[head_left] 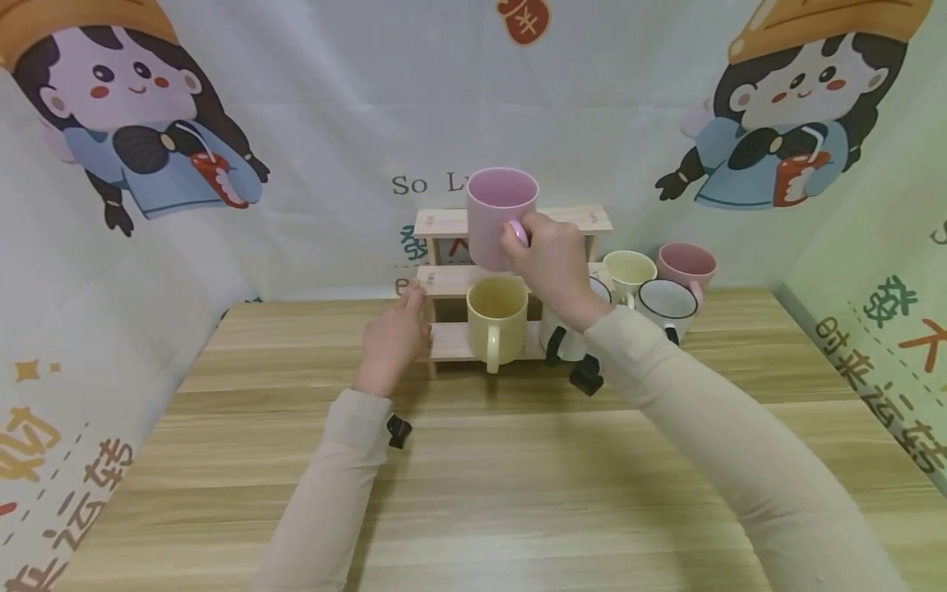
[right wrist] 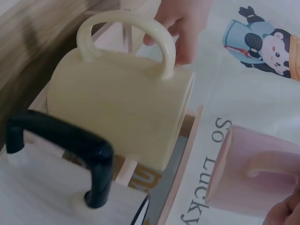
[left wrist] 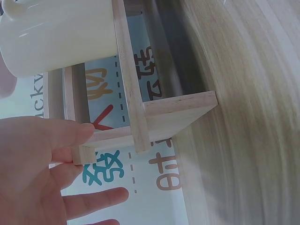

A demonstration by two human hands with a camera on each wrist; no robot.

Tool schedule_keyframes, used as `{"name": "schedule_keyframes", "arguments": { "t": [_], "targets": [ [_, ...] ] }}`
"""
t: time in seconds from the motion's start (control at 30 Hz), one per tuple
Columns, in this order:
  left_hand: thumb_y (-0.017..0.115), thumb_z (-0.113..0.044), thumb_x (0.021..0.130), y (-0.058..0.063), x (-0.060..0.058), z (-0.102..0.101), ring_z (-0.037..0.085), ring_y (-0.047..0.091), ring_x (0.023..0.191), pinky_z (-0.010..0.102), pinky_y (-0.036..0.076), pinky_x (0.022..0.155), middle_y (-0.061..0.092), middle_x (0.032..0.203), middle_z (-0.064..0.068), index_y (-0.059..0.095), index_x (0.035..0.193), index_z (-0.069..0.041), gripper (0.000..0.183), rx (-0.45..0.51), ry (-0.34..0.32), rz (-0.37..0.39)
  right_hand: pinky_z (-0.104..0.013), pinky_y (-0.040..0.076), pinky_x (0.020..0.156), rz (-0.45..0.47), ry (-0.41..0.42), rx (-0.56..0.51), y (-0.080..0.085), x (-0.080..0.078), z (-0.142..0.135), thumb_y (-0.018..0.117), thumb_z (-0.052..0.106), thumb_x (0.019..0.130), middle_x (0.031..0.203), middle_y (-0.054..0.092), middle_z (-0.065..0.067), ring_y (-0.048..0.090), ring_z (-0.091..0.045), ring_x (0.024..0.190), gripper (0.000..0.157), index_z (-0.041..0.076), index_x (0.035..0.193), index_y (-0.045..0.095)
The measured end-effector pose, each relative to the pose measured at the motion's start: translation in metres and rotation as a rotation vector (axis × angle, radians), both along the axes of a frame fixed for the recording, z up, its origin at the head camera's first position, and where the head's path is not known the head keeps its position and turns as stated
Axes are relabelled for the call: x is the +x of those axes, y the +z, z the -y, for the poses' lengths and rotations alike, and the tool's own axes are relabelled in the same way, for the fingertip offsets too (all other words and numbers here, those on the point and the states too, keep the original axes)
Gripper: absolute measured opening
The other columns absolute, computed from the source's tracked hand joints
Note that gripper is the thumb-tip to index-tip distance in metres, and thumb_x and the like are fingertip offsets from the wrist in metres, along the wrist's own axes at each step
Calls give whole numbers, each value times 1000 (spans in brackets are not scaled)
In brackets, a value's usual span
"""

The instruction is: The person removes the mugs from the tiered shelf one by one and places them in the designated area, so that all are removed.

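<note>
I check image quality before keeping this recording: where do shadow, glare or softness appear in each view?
Head view: a soft shadow on the table, left of the right sleeve; left wrist view: small highlights on the pale yellow mug, dark shadow along the wooden rack; right wrist view: dim overall, the near black handle looks slightly soft.

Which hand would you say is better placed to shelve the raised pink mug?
Probably the right hand: it grips the pink mug by its handle, while the left hand pinches the wooden rack at its left end.
</note>
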State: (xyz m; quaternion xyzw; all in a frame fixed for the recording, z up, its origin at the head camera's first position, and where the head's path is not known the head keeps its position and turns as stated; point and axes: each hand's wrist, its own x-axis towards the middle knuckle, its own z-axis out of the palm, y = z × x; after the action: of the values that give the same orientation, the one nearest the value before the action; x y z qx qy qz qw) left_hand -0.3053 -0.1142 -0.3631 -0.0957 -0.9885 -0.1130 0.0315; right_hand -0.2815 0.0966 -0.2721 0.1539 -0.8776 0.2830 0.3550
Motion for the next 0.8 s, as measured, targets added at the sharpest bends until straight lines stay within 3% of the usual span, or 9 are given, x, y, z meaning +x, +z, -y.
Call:
{"name": "schedule_keyframes", "arguments": {
  "t": [0.43,0.8],
  "targets": [
    [57,-21,94,-1,-1,1,29,59,73,34,49,54,21,160,3,30,147,-11,60,20,-14,15,-27,36,50,61,-58,-62,-6,8,-32,53,19,93,62,56,-13,49,-23,57,31,0,68,55],
    [57,-20,94,-3,-2,1,30,58,73,32,47,50,22,159,3,34,144,-12,56,22,-13,-5,-22,37,49,23,-83,-62,-8,13,-58,54,18,92,65,63,-17,54,-25,57,28,-3,73,59]
  ]
}}
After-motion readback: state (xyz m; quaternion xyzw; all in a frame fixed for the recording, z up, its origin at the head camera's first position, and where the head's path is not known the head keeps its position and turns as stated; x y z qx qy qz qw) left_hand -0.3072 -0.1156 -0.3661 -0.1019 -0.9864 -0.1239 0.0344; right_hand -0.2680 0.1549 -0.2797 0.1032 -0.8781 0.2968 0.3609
